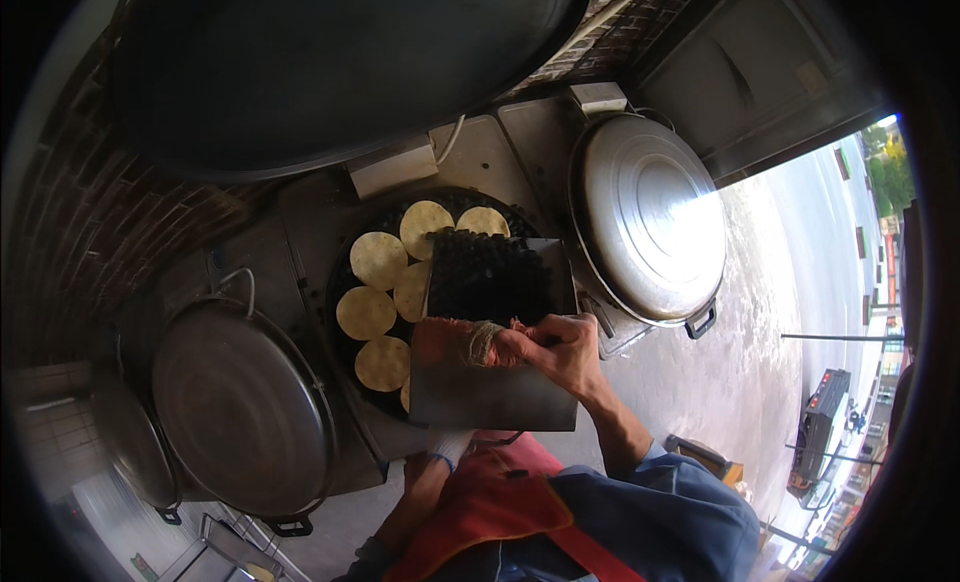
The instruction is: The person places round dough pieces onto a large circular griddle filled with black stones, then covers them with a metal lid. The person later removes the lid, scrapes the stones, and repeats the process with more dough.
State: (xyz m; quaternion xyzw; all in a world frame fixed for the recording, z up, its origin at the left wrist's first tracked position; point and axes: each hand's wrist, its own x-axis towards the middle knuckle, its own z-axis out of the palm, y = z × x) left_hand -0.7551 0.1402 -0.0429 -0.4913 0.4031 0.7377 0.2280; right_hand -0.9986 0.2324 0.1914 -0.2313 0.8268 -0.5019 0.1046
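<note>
My right hand point(566, 349) grips a reddish cloth-wrapped handle point(499, 346) across the top of a square metal scoop point(495, 398). Dark pebbles point(491, 274) fill its open front. Below the scoop lies a round black pan point(337, 263) with a bed of similar dark pebbles. Several flat, pale yellow dough rounds point(379, 261) rest on that bed, and the scoop covers part of them. My left hand point(450, 443), in a white glove with a blue edge, reaches under the scoop's near side. Its fingers are hidden.
A large dark lid point(337, 64) hangs above the pan. Lidded pans stand at left point(236, 402) and right point(652, 214) on the metal stove top point(472, 158). A wire rack point(240, 548) is at lower left. A street with a parked vehicle point(825, 432) lies beyond, at right.
</note>
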